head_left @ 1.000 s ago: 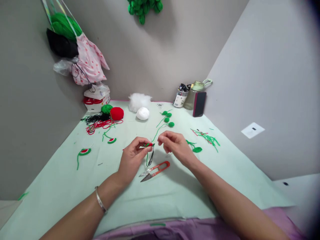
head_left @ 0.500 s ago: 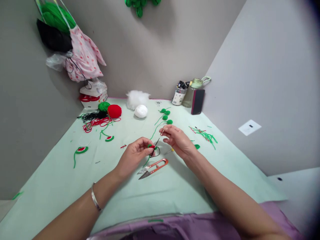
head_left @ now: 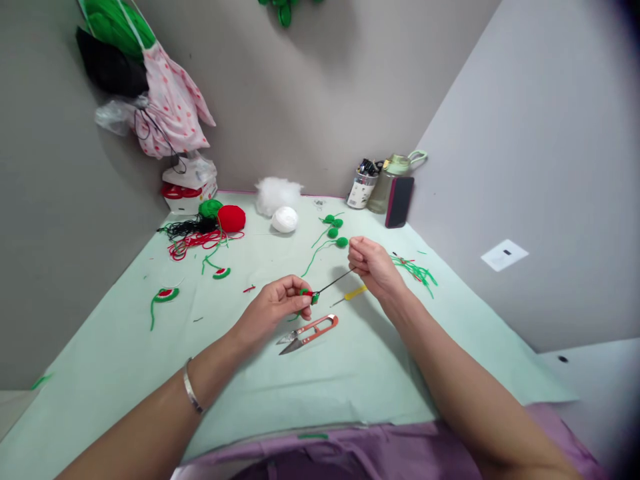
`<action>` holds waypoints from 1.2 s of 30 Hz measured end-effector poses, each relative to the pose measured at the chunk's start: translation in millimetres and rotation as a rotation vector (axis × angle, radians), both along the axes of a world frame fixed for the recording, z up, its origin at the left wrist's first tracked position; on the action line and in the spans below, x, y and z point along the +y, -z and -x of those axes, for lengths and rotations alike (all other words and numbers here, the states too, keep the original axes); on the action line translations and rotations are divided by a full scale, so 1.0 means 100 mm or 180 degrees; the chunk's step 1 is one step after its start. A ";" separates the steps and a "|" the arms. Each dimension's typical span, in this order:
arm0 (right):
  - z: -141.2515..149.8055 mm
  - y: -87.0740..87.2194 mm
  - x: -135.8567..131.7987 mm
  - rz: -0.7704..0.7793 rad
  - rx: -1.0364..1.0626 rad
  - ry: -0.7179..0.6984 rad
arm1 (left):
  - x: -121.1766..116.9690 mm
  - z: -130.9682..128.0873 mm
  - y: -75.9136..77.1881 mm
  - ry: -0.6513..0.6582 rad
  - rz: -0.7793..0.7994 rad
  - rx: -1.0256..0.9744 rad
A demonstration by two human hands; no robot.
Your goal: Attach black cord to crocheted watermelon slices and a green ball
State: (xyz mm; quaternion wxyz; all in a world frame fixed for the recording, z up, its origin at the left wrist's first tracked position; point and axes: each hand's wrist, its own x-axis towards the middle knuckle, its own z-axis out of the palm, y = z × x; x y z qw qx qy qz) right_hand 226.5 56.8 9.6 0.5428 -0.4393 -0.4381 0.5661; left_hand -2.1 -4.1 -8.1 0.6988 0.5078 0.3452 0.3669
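My left hand pinches a small red and green crocheted piece between thumb and fingers, which hide much of it. From the piece a strand of black yarn runs taut up to my right hand, whose fingers are closed around its end. Whether a needle is inside that hand cannot be seen. Just below the right hand lies a crochet hook with a yellow handle. Orange-handled thread snips rest on the table nearer to me, blades pointing left.
Two watermelon-slice pieces lie at left, with a red yarn ball behind. White stuffing and a white yarn ball stand at the back. Green crocheted balls, yarn scraps, a phone and a bottle are to the right.
My right hand has moved up and right, away from the left, drawing the loose black yarn out straight. The crochet hook's handle now shows. My left hand still holds the crocheted piece.
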 end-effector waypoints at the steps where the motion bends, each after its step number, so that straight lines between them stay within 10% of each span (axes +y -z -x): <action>1: -0.03 0.01 0.02 -0.0034 -0.0054 0.0092 | 0.00 0.01 0.00 -0.0004 -0.0026 -0.0004; 17: -0.35 0.15 0.26 -0.0309 -0.0992 0.1237 | 0.01 0.04 -0.04 0.0006 -0.0145 -0.0057; 21: -0.21 0.05 0.14 -0.0218 -0.1164 0.0693 | 0.00 0.01 -0.05 -0.0305 -0.0274 0.0147; 28: 0.25 -0.18 -0.36 -0.0377 -0.1628 -0.1649 | 0.02 -0.02 0.00 -0.0461 -0.0231 0.0164; 36: 0.31 -0.04 -0.32 0.0292 -0.1106 -0.1638 | -0.01 -0.04 0.06 -0.0686 -0.0993 0.0392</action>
